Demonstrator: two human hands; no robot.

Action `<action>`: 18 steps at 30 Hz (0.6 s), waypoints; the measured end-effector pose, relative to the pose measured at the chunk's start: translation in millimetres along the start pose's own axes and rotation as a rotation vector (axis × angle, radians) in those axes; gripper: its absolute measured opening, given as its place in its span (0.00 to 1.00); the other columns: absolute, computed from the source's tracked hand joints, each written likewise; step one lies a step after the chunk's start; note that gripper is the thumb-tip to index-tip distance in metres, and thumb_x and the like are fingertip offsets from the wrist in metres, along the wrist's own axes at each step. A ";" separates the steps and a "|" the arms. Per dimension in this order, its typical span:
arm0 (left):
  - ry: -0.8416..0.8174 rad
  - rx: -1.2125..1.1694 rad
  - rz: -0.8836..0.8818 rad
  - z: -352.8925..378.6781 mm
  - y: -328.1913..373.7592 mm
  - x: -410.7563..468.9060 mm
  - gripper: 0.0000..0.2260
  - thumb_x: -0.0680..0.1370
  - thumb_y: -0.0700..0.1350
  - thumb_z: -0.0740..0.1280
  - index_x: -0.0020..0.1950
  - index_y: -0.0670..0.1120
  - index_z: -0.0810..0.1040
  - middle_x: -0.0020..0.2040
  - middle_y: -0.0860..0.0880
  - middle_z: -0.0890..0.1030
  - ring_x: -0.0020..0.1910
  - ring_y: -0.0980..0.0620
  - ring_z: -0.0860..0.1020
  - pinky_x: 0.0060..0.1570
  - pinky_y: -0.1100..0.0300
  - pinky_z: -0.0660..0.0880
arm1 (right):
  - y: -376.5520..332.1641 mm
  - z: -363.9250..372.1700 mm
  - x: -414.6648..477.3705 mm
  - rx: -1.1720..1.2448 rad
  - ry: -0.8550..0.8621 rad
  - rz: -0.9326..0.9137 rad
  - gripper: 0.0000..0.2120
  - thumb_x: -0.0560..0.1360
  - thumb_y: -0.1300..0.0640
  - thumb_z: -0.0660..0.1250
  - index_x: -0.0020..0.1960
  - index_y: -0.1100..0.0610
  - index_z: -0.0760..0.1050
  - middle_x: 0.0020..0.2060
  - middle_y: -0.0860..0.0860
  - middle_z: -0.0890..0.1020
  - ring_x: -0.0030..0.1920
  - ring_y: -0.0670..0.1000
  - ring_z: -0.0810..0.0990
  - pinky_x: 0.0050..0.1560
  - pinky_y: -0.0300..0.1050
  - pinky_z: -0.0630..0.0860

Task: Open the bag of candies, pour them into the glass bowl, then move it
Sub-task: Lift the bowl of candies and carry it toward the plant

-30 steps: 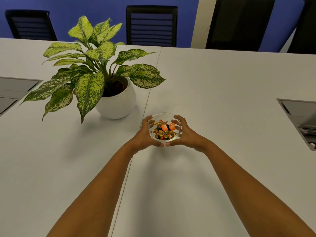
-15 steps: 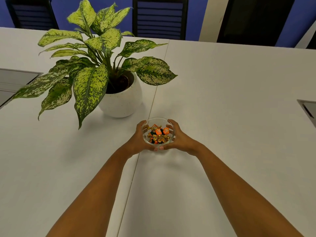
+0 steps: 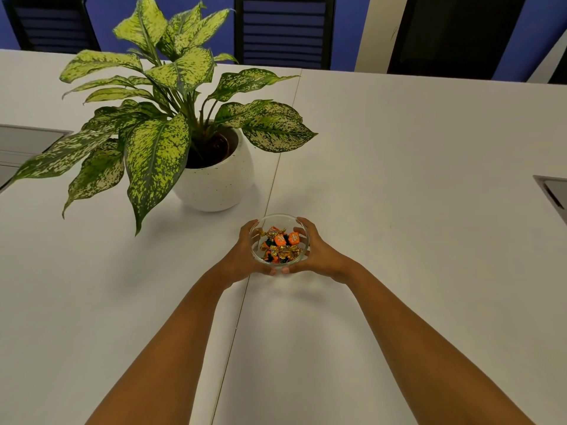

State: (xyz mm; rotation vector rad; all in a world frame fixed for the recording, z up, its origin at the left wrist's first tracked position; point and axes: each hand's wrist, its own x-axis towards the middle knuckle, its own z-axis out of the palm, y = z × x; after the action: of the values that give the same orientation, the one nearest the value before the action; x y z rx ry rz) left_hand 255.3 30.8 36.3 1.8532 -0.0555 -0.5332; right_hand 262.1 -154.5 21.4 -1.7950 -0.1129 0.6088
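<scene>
A small glass bowl (image 3: pixel 277 218) sits low over the white table (image 3: pixel 399 179), just right of the table's seam. It holds several wrapped candies (image 3: pixel 280 245) in orange, gold and dark green. My left hand (image 3: pixel 241 259) cups the bowl's left side and my right hand (image 3: pixel 319 256) cups its right side, thumbs meeting at the near rim. Whether the bowl touches the table I cannot tell. No candy bag is in view.
A potted plant in a white speckled pot (image 3: pixel 214 182) stands just beyond and left of the bowl, its leaves (image 3: pixel 153 154) spreading wide to the left. Grey cable hatches (image 3: pixel 18 145) (image 3: pixel 552 191) lie at both table edges. Black chairs (image 3: pixel 282 29) line the far side.
Both hands have carried the bowl forward, closer to the plant pot. My view has shifted toward the plant, which now looks larger.
</scene>
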 end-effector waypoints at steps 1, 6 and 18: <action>0.000 -0.001 -0.001 -0.1 0.2 -0.3 0.44 0.67 0.29 0.73 0.74 0.46 0.49 0.75 0.44 0.58 0.63 0.56 0.62 0.54 0.65 0.71 | 0.3 0.0 -0.3 -0.001 0.001 -0.002 0.52 0.64 0.67 0.76 0.74 0.50 0.45 0.73 0.55 0.58 0.65 0.48 0.64 0.58 0.40 0.70; 0.009 -0.008 -0.011 1.8 1.5 -1.1 0.44 0.68 0.30 0.72 0.74 0.45 0.48 0.75 0.43 0.57 0.65 0.55 0.62 0.57 0.61 0.68 | 3.1 0.4 2.0 -0.018 0.016 0.004 0.52 0.64 0.65 0.76 0.74 0.49 0.44 0.74 0.55 0.57 0.70 0.53 0.63 0.62 0.44 0.70; 0.050 -0.163 -0.056 -5.7 -15.9 -7.8 0.41 0.66 0.28 0.72 0.73 0.47 0.57 0.72 0.46 0.64 0.70 0.47 0.64 0.65 0.50 0.69 | 7.5 1.3 -3.4 -0.034 0.108 0.018 0.51 0.63 0.61 0.78 0.75 0.51 0.48 0.74 0.54 0.54 0.73 0.57 0.61 0.67 0.50 0.68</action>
State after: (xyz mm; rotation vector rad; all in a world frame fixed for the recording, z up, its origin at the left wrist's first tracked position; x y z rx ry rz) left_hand 247.0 43.7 25.8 1.7121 0.0718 -0.5154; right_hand 256.9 -157.0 15.4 -1.8591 -0.0338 0.5247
